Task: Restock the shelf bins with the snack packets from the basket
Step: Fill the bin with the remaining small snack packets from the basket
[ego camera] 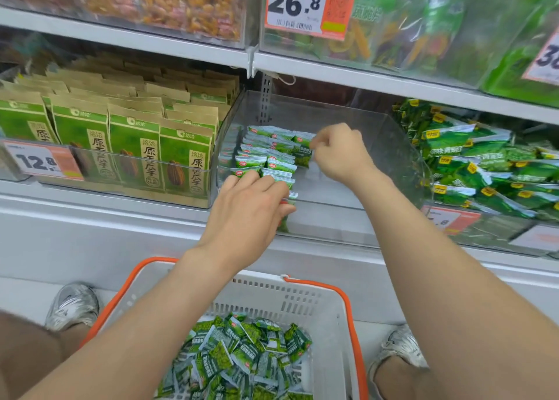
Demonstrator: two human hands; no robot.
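Note:
A clear plastic shelf bin (378,133) holds rows of small green snack packets (266,154) stacked along its left side. My left hand (251,209) reaches into the bin's front and grips packets at the near end of the rows. My right hand (338,151) is deeper in the bin and pinches one green packet (302,154) at the right edge of the stack. Below, a white basket with orange handles (302,303) stands on the floor between my feet, with a heap of loose green packets (242,360) inside.
A bin of tall green-and-brown seed bags (130,145) stands to the left, with a 12.8 price tag. On the right, another bin (484,170) is piled with larger green packets. Upper shelf bins and a 26.8 tag (299,3) hang overhead.

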